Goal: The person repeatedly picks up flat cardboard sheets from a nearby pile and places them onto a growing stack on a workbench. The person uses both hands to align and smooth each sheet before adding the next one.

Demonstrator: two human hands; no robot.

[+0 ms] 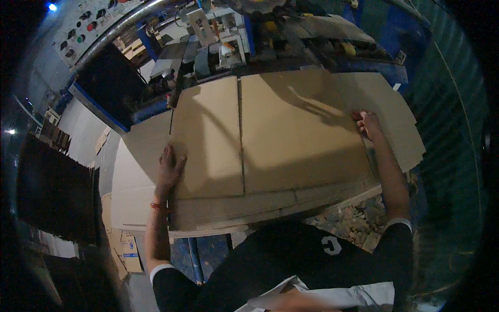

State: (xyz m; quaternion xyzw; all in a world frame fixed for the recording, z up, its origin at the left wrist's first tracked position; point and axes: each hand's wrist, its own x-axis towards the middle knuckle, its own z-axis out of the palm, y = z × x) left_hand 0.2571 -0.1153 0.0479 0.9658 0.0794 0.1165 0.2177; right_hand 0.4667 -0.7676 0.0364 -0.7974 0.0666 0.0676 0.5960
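Note:
A large flat cardboard sheet (296, 135) lies before me, slotted and creased into panels, its far edge against the machine (291, 41). My left hand (169, 170) rests at the left part of the sheet, beside a slot, fingers stretched out and holding nothing. At the right part, my right hand (367, 125) has its fingers curled together close to the line between two panels. Whether they pinch the cardboard or something small is hidden. More cardboard (228, 210) shows under the sheet's near edge.
A control panel (83, 31) with several buttons stands at the upper left. Cardboard scraps (353, 221) are heaped below the near right edge. Dark stacks (57, 192) stand at the left. A green corrugated wall (447, 156) runs along the right.

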